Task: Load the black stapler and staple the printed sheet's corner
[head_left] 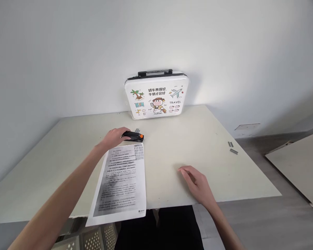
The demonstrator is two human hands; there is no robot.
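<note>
My left hand (pixel 115 137) is wrapped round a black stapler (pixel 134 136) with an orange end. The stapler lies on the table just above the top edge of a printed sheet of paper (pixel 123 180). Dense dark text covers the sheet, and a small grid is printed at its top right. Its lower edge hangs over the table's front edge. Right of the paper, my right hand (pixel 197 184) rests low over the table, fingers curled in and nothing visible in them. Behind the stapler lie a few grey staple strips (pixel 137 131).
A white case (pixel 156 99) with cartoon prints and a black handle stands at the back of the table (pixel 172 152), against the wall. More staple strips (pixel 232 147) lie near the right edge. Another pale board (pixel 299 163) is at far right. Perforated crates (pixel 94 239) are below.
</note>
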